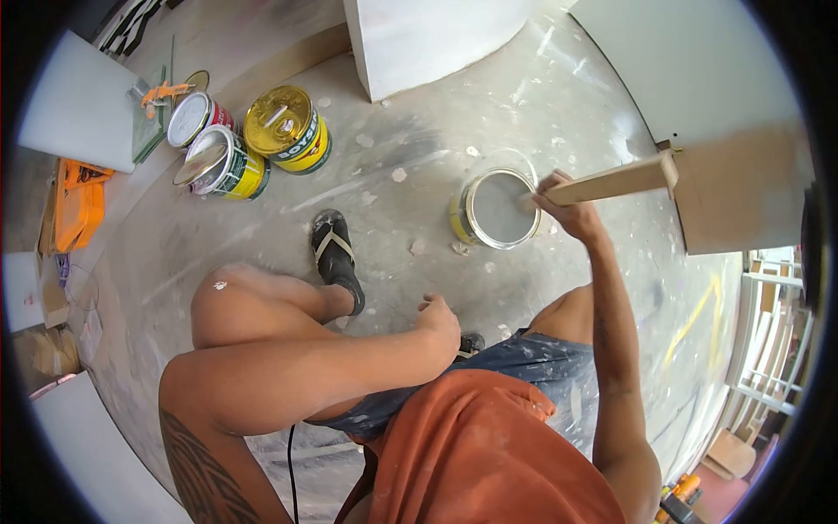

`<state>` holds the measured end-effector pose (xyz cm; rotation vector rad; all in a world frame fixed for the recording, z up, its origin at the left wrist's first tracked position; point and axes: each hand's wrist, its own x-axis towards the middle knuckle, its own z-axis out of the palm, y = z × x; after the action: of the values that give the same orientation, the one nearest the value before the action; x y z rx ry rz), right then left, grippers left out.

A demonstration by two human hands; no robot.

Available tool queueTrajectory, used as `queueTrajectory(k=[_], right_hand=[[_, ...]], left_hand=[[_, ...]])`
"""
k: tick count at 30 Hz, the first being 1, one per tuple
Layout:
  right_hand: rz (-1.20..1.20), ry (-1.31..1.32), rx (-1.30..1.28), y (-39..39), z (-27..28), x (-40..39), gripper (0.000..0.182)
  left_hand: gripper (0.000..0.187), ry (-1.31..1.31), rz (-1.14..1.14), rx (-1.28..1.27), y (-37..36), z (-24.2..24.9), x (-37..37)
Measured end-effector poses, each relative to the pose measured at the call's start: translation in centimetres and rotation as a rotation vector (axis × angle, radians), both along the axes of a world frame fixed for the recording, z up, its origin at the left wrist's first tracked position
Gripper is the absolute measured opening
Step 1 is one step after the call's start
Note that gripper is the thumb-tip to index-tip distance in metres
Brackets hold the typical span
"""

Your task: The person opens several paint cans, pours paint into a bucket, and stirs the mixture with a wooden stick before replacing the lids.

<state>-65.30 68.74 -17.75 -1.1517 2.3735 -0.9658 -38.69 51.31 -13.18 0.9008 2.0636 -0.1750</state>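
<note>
Beside an open can of grey paint on the floor, my right hand is closed at the can's right rim. Its fingers wrap round something mostly hidden, with a pale tip showing over the paint; I cannot make out what it is. Just behind that hand a long wooden board reaches out to the right. My left hand hangs over my lap near the knee, its fingers loosely curled and touching no object.
A yellow lidded can and two more open cans stand at the upper left. An orange case lies at the left edge. White panels rise at the top right, and a white frame is at the right.
</note>
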Motion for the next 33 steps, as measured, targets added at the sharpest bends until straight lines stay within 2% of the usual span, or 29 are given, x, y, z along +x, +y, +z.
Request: queueTrajectory(k=[1,4,8,9,10,12,16,18,19,20,22,24,25,26,28,30,31,32,33], right_hand=[[0.035,0.122,-0.093,-1.0,-0.6,0.6,0.011],[0.138,-0.074,-0.199,-2.2,-0.9,3.1,0.014],[0.256,-0.222,0.034,1.7,0.0,0.5,0.01],[0.163,-0.362,0.008,1.8,0.5,-0.2,0.009],[0.083,-0.187,0.027,1.4,0.5,-0.4,0.01],[0.089,0.105,0.014,-0.4,0.1,0.2,0.01],[0.132,-0.065,-0.15,-2.0,-0.2,3.1,0.011],[0.299,-0.149,0.071,-0.1,1.3,1.6,0.011],[0.273,-0.188,0.046,0.8,1.0,0.6,0.011],[0.128,-0.26,0.059,1.5,0.7,-0.1,0.009],[-0.033,-0.005,0.066,-0.2,0.8,0.4,0.009],[0.04,-0.015,-0.174,-1.7,-0.1,1.9,0.01],[0.128,0.019,-0.158,-1.6,-0.9,2.2,0.011],[0.158,-0.162,-0.188,-1.2,-1.2,2.9,0.01],[0.237,-0.177,0.0,0.0,0.7,2.3,0.009],[0.11,-0.313,0.014,2.3,-0.1,0.1,0.009],[0.013,-0.172,0.046,1.2,0.9,0.3,0.009],[0.019,0.012,-0.027,0.4,0.1,0.2,0.009],[0.026,0.039,-0.057,-0.6,0.0,1.1,0.01]], left_hand=[[0.034,-0.012,0.02,0.021,0.0,-0.1,0.0],[0.034,0.003,-0.013,-0.008,-0.2,0.0,-0.2],[0.034,0.001,-0.065,-0.038,-0.4,0.2,-0.5],[0.034,-0.001,-0.041,-0.027,-0.4,0.2,-0.5],[0.034,0.0,-0.017,-0.017,-0.4,0.2,-0.6],[0.034,0.009,-0.009,-0.006,-0.3,-0.1,-0.5],[0.034,-0.001,-0.027,-0.02,-0.8,0.5,-0.7],[0.034,0.009,-0.012,-0.014,-0.8,0.7,-0.9],[0.034,0.018,-0.013,-0.009,-0.6,0.6,-0.8],[0.034,0.017,-0.023,-0.007,-0.5,0.5,-0.7],[0.034,0.016,0.009,0.007,-0.4,0.1,-0.8],[0.034,0.019,0.003,-0.002,-0.6,0.2,-0.9],[0.034,0.014,-0.002,-0.012,-0.8,0.3,-0.8],[0.034,0.009,0.003,-0.016,-0.9,0.3,-0.9],[0.034,-0.041,-0.081,-0.072,-0.7,0.8,-1.4],[0.035,-0.009,-0.049,-0.043,-0.3,0.7,-0.8],[0.035,0.034,-0.018,-0.023,-0.1,0.5,-0.7],[0.035,0.037,-0.026,-0.022,-0.1,0.3,-0.7],[0.035,0.022,-0.018,-0.001,0.0,0.1,-0.7]])
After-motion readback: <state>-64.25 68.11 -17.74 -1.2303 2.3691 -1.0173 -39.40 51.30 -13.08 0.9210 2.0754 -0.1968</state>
